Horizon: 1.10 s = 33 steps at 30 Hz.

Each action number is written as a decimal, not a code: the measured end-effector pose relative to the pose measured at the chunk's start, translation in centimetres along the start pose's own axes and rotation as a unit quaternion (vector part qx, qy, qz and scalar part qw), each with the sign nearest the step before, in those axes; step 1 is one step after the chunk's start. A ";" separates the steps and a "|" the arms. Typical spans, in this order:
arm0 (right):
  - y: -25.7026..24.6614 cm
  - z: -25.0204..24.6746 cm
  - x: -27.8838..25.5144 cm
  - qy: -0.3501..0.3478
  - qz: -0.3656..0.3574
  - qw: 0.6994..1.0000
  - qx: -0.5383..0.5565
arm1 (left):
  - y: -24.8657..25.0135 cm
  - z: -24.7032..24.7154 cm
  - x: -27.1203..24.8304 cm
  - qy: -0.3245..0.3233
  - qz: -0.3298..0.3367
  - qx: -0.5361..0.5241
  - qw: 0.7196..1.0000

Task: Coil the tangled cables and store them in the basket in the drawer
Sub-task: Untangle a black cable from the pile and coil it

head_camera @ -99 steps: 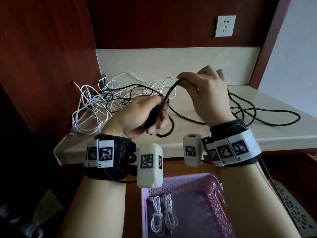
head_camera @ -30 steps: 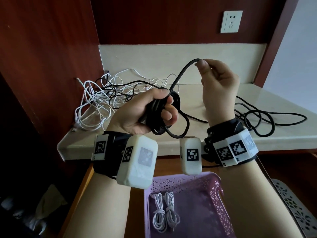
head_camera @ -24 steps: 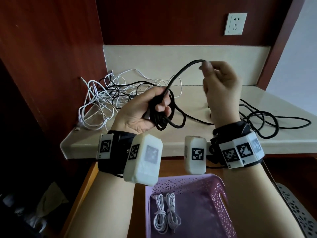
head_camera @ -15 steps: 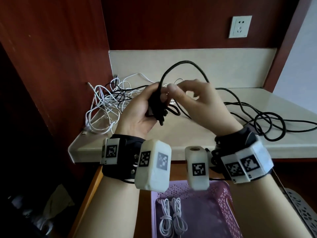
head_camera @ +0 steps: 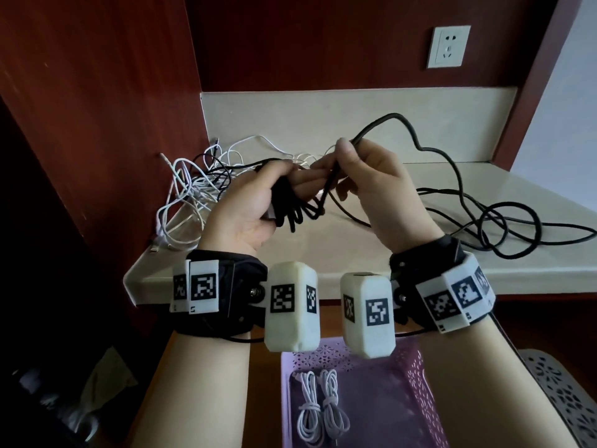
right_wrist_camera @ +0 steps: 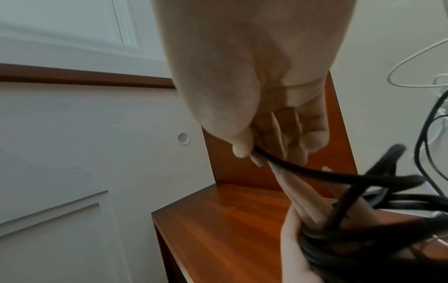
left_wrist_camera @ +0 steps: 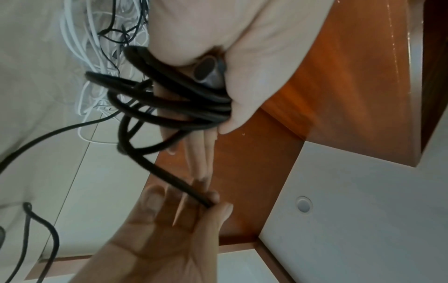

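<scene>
Hovering above the front edge of the cream countertop (head_camera: 371, 253), the left hand (head_camera: 248, 205) had several loops of the black cable (head_camera: 468, 208) wound round its straight, pressed-together fingers (left_wrist_camera: 206, 153), the thumb clamping the loops and the plug end against them. The right hand (head_camera: 378, 189) sat just beside it, thumb and forefinger pinching the cable's running strand, its other fingers curled. From that pinch the cable arched up and dropped to the right, where its slack lay in loose loops on the counter, near the front lip. A tangle of white cables (head_camera: 190, 195) filled the back left corner against the red wood panel (head_camera: 97, 108), leaving bare counter between the two heaps. Below, in the open drawer, the purple basket (head_camera: 416, 376) held two coiled white cables (head_camera: 319, 412) at its left side, the rest of its floor free. Half a second earlier the hands had met lower and closer; the right hand had since lifted its strand slightly above the left fingertips.
</scene>
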State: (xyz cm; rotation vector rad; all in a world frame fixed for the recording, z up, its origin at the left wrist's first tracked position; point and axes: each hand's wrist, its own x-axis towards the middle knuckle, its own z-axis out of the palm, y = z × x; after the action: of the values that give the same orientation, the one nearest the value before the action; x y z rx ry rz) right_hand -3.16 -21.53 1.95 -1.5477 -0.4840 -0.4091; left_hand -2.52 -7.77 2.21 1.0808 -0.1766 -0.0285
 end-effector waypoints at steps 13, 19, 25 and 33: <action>-0.2 -0.1 -0.4 -0.066 0.040 0.997 -0.014 | -1.4 0.4 0.6 0.068 0.036 0.123 0.989; 0.3 -1.4 -0.1 -0.047 0.008 0.988 -0.149 | -1.3 1.2 -0.6 -0.009 0.022 0.179 0.984; 0.5 -2.6 0.0 -0.093 0.051 0.987 -0.117 | -1.2 0.4 -0.7 -0.077 0.038 0.320 0.944; 0.9 -3.2 0.4 -0.035 0.066 0.997 -0.016 | -1.5 0.4 -1.1 -0.190 0.022 0.275 0.942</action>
State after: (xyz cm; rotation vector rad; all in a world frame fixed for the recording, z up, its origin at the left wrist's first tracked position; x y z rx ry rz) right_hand -2.24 -24.72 1.53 -1.6185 -0.4294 -0.2620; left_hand -3.53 -8.66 0.93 1.6242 -0.5833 -0.1561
